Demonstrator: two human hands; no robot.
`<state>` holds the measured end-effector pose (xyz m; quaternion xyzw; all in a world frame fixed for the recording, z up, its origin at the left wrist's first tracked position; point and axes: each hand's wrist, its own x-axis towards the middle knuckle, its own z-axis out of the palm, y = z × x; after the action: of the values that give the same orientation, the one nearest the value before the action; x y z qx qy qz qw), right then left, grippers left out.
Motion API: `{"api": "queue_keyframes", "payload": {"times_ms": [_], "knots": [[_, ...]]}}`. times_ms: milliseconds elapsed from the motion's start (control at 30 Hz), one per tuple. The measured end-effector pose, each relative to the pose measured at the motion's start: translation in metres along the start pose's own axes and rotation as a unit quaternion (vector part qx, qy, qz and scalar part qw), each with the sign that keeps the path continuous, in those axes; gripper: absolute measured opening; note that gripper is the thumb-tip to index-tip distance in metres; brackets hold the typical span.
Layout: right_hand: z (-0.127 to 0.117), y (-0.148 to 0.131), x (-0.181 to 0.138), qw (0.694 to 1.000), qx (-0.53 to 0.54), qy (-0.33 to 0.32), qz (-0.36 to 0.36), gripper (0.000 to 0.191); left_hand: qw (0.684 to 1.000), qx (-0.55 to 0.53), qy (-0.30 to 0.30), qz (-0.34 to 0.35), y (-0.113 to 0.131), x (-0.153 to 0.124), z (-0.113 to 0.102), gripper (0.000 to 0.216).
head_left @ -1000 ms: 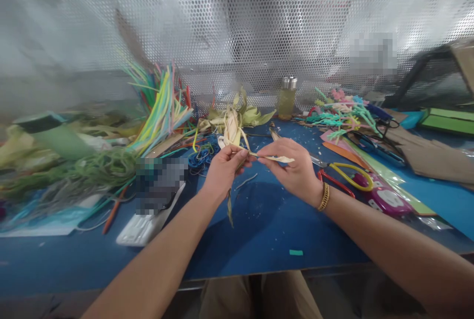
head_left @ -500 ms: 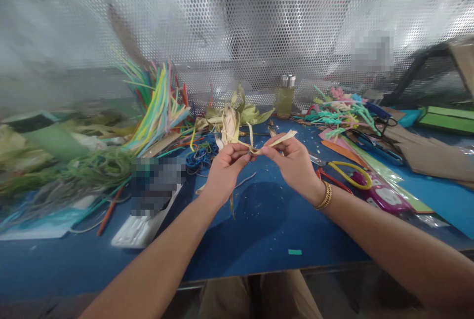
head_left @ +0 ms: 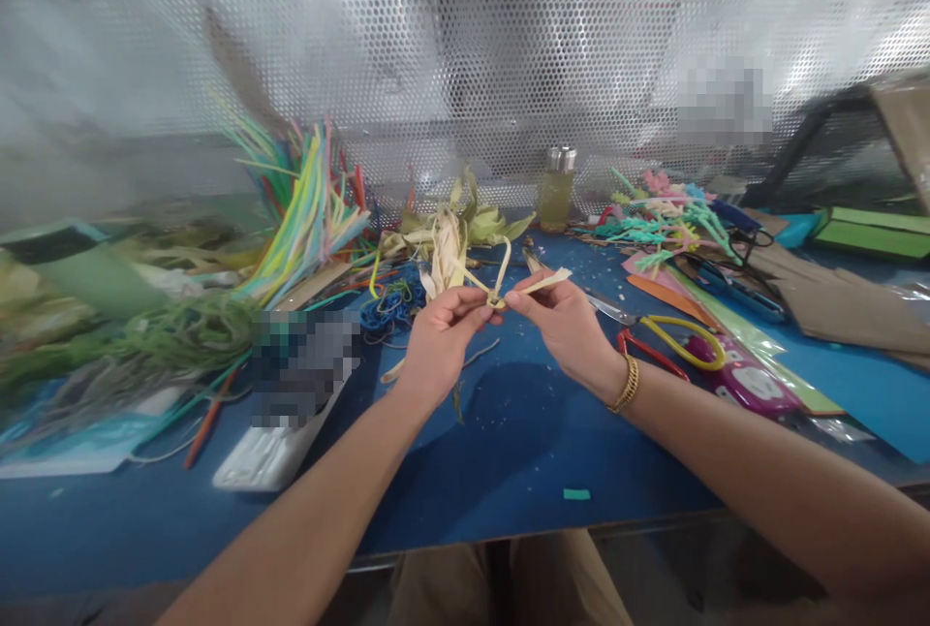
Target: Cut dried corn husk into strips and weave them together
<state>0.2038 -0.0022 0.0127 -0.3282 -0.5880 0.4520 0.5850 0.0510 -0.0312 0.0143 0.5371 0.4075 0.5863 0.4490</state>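
Observation:
Above the blue table [head_left: 509,452], both hands pinch a thin pale-yellow leaf strip [head_left: 501,289] that is looped into a small knot between them. My left hand [head_left: 440,340] is closed on the strip's left part, and a loose end hangs down below it. My right hand [head_left: 563,321], with a gold bracelet at the wrist, is closed on the right end, which sticks out past the fingers. A pile of yellow-green leaves [head_left: 454,234] lies just behind the hands.
A perforated metal screen [head_left: 509,54] closes the back. Coloured strips [head_left: 305,209] and green cord [head_left: 167,330] fill the left. A small jar [head_left: 557,188], yellow-handled scissors [head_left: 665,335], a pink device [head_left: 745,379], coloured craft pieces [head_left: 665,214] and brown paper [head_left: 843,301] lie to the right.
The strip went from lying almost straight between the hands to forming a loop. My right hand moved closer to the left and its end of the strip turned upward.

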Motion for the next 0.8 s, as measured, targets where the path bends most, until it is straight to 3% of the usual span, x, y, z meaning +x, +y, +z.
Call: {"api": "queue_keyframes", "payload": {"times_ms": [167, 433, 567, 800], "knots": [[0.000, 0.003, -0.001, 0.999, -0.036, -0.009, -0.025, 0.024, 0.999, 0.016, 0.029, -0.004, 0.001, -0.001, 0.000, 0.015], [0.003, 0.003, -0.005, 0.998, -0.038, -0.025, -0.034, 0.020, 1.000, -0.006, 0.007, -0.008, -0.001, -0.002, 0.001, 0.018], [0.007, 0.000, -0.008, 0.999, 0.012, -0.016, -0.039, 0.021, 0.999, -0.040, 0.004, -0.014, -0.001, -0.004, 0.004, 0.030], [0.012, -0.004, -0.012, 0.993, 0.111, -0.017, 0.034, 0.023, 0.995, -0.100, 0.018, -0.020, -0.007, -0.002, 0.005, 0.021]]}}
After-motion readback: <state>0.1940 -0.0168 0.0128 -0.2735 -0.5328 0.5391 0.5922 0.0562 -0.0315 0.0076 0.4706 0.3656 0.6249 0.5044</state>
